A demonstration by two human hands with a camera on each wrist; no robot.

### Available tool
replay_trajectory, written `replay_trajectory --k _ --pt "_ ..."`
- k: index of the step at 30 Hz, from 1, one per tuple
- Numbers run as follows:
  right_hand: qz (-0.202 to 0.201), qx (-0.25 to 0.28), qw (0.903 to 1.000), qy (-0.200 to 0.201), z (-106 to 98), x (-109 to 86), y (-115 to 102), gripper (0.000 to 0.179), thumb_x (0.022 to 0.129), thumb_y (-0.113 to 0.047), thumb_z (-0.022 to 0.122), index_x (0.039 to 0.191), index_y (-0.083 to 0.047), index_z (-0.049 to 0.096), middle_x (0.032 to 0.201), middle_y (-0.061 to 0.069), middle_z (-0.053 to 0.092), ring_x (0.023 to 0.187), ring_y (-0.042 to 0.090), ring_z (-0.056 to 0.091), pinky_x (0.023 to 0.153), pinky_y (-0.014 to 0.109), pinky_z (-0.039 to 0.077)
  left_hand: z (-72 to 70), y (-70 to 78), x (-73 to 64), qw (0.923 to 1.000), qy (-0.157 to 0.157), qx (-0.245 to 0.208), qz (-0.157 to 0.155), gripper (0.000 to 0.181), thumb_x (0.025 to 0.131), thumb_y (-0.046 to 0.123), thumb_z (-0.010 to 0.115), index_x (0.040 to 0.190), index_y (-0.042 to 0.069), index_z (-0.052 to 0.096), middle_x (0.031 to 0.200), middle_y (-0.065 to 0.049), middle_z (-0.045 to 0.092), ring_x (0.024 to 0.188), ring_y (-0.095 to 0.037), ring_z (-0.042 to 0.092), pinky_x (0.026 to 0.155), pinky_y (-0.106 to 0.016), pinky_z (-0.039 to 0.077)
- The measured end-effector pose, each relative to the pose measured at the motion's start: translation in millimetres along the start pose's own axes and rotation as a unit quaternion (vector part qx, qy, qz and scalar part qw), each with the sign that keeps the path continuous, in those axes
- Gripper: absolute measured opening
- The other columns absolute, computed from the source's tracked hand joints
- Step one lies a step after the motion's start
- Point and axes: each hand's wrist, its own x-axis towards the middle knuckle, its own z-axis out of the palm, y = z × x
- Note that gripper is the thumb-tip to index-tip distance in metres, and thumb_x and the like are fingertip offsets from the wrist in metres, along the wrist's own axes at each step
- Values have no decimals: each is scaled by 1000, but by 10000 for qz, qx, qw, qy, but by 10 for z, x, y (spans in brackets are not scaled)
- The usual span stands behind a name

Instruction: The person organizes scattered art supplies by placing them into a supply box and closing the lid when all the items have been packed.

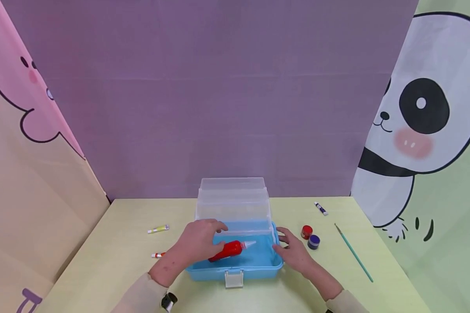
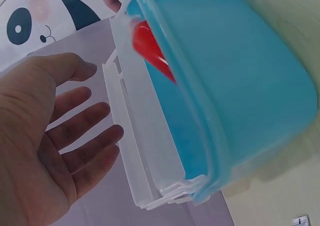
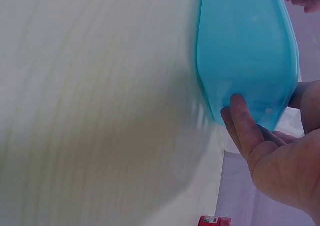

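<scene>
A light-blue plastic box (image 1: 254, 273) stands on the table with its clear lid (image 1: 233, 195) raised at the back. Inside it lies a red squeeze bottle (image 1: 231, 249) with a clear pointed nozzle. My left hand (image 1: 199, 241) hovers over the box's left side, next to the bottle; in the left wrist view its fingers (image 2: 82, 123) are spread, holding nothing. At the right side of the box, my right hand (image 1: 297, 253) grips the wall. In the right wrist view, its fingers (image 3: 245, 123) lie against the outside, and the thumb passes behind the rim.
On the right are a red paint jar (image 1: 307, 231), a purple paint jar (image 1: 313, 241), a dark-labelled paint tube (image 1: 321, 208) and a teal paintbrush (image 1: 354, 253). Left of the box lie a yellow tube (image 1: 158, 229) and a red-and-white tube (image 1: 158, 255), partly behind the left arm.
</scene>
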Motion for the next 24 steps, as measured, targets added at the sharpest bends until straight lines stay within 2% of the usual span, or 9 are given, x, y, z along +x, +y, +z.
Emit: replay_trajectory --k 12,24 --pt "44 59 10000 -25 2 7 6 55 94 -14 64 144 -9 41 134 24 53 99 32 63 77 41 57 -13 -47 -43 10000 -36 -18 -44 30 77 31 79 103 19 73 94 3 69 78 -10 60 64 -28 51" --pt "69 88 9999 -20 7 13 25 56 93 -15 65 144 -9 41 134 24 53 102 34 62 77 42 57 -9 -136 -112 9993 -33 -190 -316 28 77 28 81 102 17 74 92 5 69 79 -11 62 63 -27 51"
